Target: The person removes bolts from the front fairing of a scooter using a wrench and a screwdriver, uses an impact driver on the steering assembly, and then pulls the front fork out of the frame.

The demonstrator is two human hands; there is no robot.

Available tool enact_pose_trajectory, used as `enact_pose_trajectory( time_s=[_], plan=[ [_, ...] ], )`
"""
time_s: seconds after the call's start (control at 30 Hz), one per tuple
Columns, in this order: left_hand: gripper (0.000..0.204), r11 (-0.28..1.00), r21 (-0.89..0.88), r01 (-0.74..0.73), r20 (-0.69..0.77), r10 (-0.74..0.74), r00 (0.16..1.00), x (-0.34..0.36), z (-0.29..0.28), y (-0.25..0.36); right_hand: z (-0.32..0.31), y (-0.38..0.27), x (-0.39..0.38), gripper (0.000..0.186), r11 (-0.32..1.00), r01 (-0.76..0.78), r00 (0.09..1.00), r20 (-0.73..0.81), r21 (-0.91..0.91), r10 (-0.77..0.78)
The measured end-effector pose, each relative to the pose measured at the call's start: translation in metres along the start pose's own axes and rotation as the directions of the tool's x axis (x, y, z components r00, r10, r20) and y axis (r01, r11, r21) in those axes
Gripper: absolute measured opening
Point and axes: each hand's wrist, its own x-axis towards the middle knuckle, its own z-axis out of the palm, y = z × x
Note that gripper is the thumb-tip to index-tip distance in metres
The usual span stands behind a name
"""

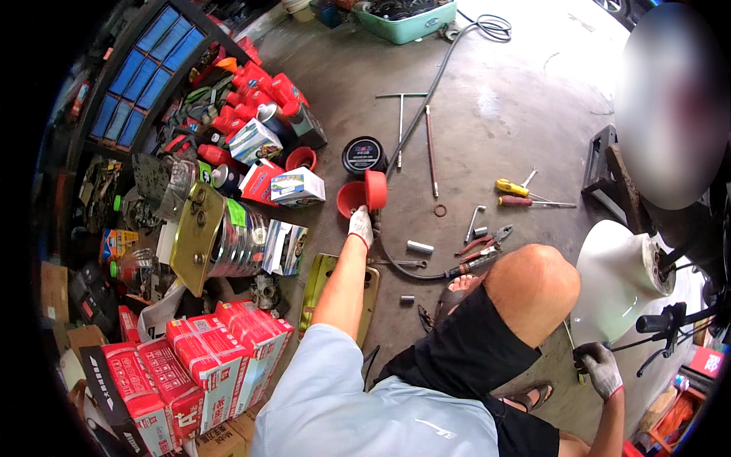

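Observation:
My left hand (360, 226), in a white work glove, reaches out over the floor and is closed on a small red cup (375, 189) tipped on its side. Right beside it is a second round red cup (351, 199), and a black round tub (364, 155) stands just beyond. At the lower right my right hand (599, 371), gloved with dark-stained fingers, is closed around a thin-shafted screwdriver (569, 335) that has a yellowish handle. The screwdriver lies close to a glossy white curved vehicle panel (605, 286).
Screwdrivers (537, 202), pliers (487, 240), sockets (419, 247) and a T-handle wrench (401, 126) lie on the floor. A black hose (434, 87) crosses it. Red-and-white boxes (205, 354), a gold tin (199, 238) and bottles crowd the left. A blurred person is upper right.

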Motion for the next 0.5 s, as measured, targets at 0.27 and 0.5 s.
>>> enact_pose_trajectory(
  time_s=[0.27, 0.5],
  plan=[
    [0.029, 0.758, -0.445, 0.478, 0.453, -0.270, 0.850, 0.002, -0.006, 0.009, 0.001, 0.008, -0.001, 0.024, 0.997, -0.008, 1.000, -0.018, 0.073, 0.009],
    [0.041, 0.630, 0.706, -0.322, -0.028, 0.480, 0.877, 0.011, -0.003, -0.039, 0.000, -0.004, -0.006, 0.025, 0.998, 0.052, 0.998, -0.029, 0.039, -0.051]
  ],
)
